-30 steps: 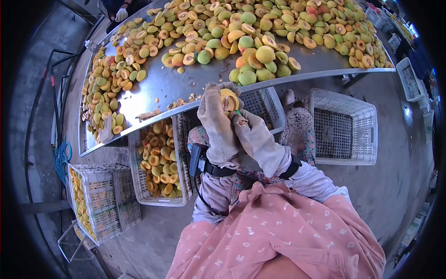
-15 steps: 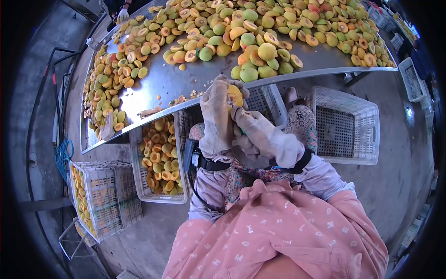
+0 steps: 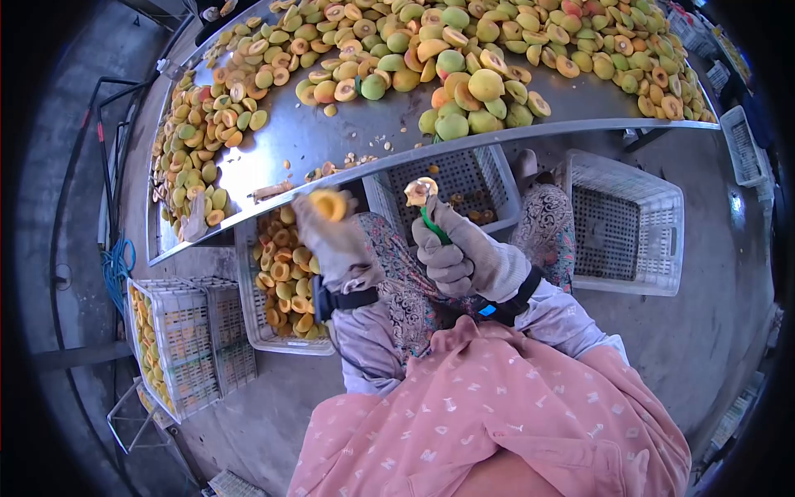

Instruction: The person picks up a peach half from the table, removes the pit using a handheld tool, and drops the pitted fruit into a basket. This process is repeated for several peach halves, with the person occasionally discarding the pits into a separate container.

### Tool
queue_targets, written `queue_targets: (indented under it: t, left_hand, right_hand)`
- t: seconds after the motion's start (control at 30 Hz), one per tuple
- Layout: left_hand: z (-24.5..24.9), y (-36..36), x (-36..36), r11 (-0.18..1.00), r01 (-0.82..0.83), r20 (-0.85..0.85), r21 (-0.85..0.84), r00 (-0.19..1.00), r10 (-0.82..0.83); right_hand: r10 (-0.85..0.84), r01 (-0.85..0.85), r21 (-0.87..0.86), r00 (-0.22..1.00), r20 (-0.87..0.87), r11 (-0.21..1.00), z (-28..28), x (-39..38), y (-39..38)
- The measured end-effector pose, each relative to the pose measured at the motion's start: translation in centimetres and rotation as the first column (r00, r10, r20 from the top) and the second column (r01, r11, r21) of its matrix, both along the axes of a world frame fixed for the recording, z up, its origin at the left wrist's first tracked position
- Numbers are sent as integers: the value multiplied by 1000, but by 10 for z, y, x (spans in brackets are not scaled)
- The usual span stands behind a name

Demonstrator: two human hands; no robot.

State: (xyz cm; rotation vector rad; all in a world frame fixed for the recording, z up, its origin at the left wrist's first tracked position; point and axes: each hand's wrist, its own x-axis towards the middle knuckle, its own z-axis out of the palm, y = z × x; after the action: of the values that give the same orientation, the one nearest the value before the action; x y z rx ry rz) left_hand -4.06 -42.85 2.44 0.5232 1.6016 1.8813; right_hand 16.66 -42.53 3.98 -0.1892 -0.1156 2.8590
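My gloved left hand, blurred by motion, is closed on a hollowed, orange-fleshed peach half above the crate of peach halves. In my gloved right hand is a small tool with a green handle, its working end mostly hidden. A peach pit with ragged flesh sits at the tool's tip, over a second crate under the table edge. That crate holds a few pieces at its bottom.
A metal table bears a large heap of halved peaches, with pit scraps near its front edge. A white crate stands at right, stacked filled crates at left. A co-worker's gloved hand shows at the far left.
My hands were together on the peach; they are now apart. The left has moved left with the hollowed half, and the pit has come away on the tool in my right hand.
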Motion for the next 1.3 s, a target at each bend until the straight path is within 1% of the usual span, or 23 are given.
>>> queue_targets:
  t: [0.07,0.1,0.17,0.2,0.27,0.33,0.4,0.47,0.53,0.57,0.6,0.67,0.7,0.73,0.77,0.8,0.83,0.9,1.07,1.13,1.17,1.23,1.3]
  left_hand:
    - [-8,-8,-51,948,-316,-392,-43,878,275]
    - [-3,-9,-57,945,-322,-395,-51,876,277]
    - [8,-4,-64,798,-590,-747,-121,584,319]
    - [10,3,-58,794,-595,-746,-126,584,319]
    - [7,44,-36,978,-43,-526,-206,847,-73]
    - [-3,95,-25,909,113,-637,-401,679,-365]
    - [-5,154,-8,809,71,-660,-583,540,-523]
    - [-17,200,5,869,-4,-835,-495,278,-474]
    - [-55,247,2,814,-225,-834,-535,-8,-551]
    - [-59,253,6,781,-290,-808,-553,-44,-588]
    - [-62,257,7,782,-287,-807,-554,-43,-588]
    - [-64,260,4,712,-124,-711,-692,291,-640]
    - [-70,246,4,793,-70,-778,-606,262,-571]
    - [-67,235,0,757,110,-671,-644,394,-628]
    - [-49,212,3,705,460,-387,-540,608,-693]
    - [-27,183,10,642,713,-31,-282,662,-749]
    - [-16,159,16,647,707,-31,-287,668,-743]
    - [0,118,30,634,746,337,205,554,-761]
    - [21,58,54,733,624,380,270,630,-677]
    - [24,42,57,735,655,39,176,742,-670]
    - [25,39,57,763,646,-343,23,722,-601]
    - [29,30,58,757,653,-355,29,715,-603]
    - [42,24,62,750,661,-366,34,706,-606]
  right_hand:
    - [26,-24,-57,999,35,998,-12,1,4]
    - [40,-35,-73,997,63,997,-13,-1,7]
    - [26,-16,-80,992,123,997,-16,-9,13]
    - [9,7,-83,982,188,997,-17,-12,15]
    - [-1,15,-58,974,228,998,-26,-8,21]
    - [-23,33,-32,962,273,999,-30,1,27]
    - [-59,63,7,883,465,998,-27,15,33]
    - [-79,84,14,851,519,996,-29,26,36]
    - [-114,115,40,761,638,993,-31,32,36]
    - [-122,125,46,718,685,991,-30,33,36]
    - [-124,128,45,716,687,991,-29,32,38]
    - [-115,113,50,709,696,992,-25,29,39]
    - [-112,113,44,714,691,993,-25,27,38]
    - [-152,106,109,711,687,988,-24,25,40]
    - [-192,100,173,708,680,980,-23,22,42]
    - [-185,95,168,712,677,981,-19,18,41]
    - [-270,85,302,709,651,950,-12,14,40]
    - [-413,89,527,733,540,845,-10,9,40]
    - [-534,84,643,643,548,761,-3,-9,30]
    - [-691,-111,816,475,545,568,2,-10,22]
    - [-696,-113,821,474,539,559,5,-9,19]
    - [-794,-176,895,414,445,409,5,-6,13]
    - [-827,-194,914,390,405,357,2,-5,10]
